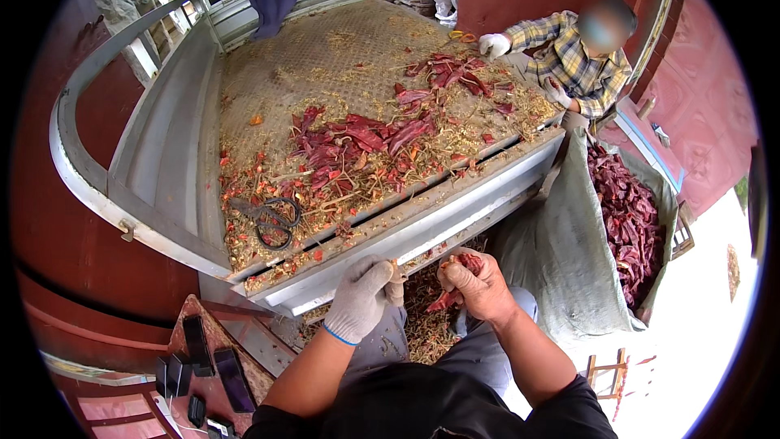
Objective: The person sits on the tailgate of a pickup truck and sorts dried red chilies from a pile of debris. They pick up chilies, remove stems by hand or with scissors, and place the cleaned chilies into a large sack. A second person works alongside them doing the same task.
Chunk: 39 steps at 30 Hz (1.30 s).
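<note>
My left hand (pixel 364 294), in a pale knitted glove with a blue cuff edge, is raised over my lap with thumb and fingers pinched together. The fingertips are soiled, and whether a small scrap sits between them is unclear. My bare right hand (pixel 478 286) grips a dried red chili pepper (pixel 443 301), whose ends stick out past the fingers. Both hands are just in front of the truck bed's metal edge (pixel 420 219). On the bed lies a heap of dried red chili peppers (pixel 365 134) among seeds and stems. Black-handled scissors (pixel 274 222) rest at the bed's near left corner.
A large woven sack (pixel 548 268) full of dried chilies stands to my right. Across the corner, a person in a checked shirt (pixel 567 61) wears gloves, near orange-handled scissors (pixel 464 36). Phones (pixel 234 379) lie on a stand at lower left. Stems litter the ground (pixel 426 341) between my legs.
</note>
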Tool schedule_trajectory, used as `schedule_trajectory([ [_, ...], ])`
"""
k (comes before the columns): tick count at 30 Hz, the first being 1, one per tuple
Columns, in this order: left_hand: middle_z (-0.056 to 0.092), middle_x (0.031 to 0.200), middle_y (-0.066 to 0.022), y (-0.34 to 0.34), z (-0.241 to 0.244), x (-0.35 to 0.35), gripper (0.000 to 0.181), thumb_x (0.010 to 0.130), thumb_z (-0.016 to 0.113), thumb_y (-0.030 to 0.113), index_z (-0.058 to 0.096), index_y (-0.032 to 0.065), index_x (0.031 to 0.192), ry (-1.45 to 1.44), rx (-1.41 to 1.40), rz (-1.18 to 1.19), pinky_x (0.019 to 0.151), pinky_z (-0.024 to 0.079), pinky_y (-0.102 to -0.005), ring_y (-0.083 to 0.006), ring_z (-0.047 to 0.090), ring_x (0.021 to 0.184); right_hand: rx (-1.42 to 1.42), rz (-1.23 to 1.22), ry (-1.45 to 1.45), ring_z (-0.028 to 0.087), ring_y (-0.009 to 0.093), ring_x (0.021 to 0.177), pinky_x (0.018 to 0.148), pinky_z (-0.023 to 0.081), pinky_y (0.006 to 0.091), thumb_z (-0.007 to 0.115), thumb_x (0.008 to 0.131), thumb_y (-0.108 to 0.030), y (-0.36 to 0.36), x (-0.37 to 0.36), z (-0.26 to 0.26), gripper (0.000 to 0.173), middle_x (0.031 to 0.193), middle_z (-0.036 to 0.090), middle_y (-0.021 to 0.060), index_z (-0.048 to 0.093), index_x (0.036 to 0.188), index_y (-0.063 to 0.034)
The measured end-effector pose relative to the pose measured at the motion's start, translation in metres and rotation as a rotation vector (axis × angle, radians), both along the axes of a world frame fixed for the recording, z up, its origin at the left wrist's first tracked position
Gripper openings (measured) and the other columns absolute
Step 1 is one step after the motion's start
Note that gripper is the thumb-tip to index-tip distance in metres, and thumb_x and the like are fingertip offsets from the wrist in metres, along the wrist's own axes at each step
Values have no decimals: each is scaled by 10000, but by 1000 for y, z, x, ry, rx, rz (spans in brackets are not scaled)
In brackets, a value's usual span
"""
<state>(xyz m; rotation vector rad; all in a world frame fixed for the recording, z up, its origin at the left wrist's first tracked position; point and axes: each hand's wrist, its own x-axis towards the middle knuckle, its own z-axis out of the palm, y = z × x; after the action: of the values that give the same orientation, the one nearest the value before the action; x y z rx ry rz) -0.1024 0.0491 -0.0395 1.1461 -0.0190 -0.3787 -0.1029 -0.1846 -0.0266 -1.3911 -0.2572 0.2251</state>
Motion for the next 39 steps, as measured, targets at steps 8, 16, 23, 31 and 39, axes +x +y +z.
schedule_trajectory([
  [8,759,977,-180,33,30,34,300,944,679,263,773,79,1162,-541,1246,-45,843,558,-444,-366,729,938,-485,-770,-264,567,50,624,551,410,233,687,1070,-312,-182,7,46,292,758,600,-40,677,1066,-21],
  [16,762,1108,-146,103,34,133,271,930,695,230,768,137,1173,-853,1576,470,897,567,-488,-369,720,1018,-1268,-1002,-284,671,314,1232,1037,534,422,705,1014,-223,-306,-20,41,507,1396,650,210,585,1453,-1],
  [23,692,1311,-125,99,38,205,483,921,644,103,651,160,1400,-899,1873,327,1049,499,-510,-359,625,1244,-694,-737,-221,694,219,931,808,557,343,689,1028,-146,-206,-46,-1,272,1090,689,148,658,1201,62],
  [31,756,1089,-105,110,46,192,164,914,702,209,781,125,1030,-843,1874,262,975,496,-518,-348,679,1113,-460,-499,-14,721,153,718,633,587,296,687,1033,-94,-139,-52,-50,208,887,731,116,715,1042,112],
  [39,722,784,-90,80,79,105,169,935,726,182,720,13,932,-584,1103,382,728,523,-343,-225,697,754,-399,-259,-68,742,180,833,767,599,319,688,1046,-162,-44,-5,-16,272,987,757,122,723,1187,67],
])
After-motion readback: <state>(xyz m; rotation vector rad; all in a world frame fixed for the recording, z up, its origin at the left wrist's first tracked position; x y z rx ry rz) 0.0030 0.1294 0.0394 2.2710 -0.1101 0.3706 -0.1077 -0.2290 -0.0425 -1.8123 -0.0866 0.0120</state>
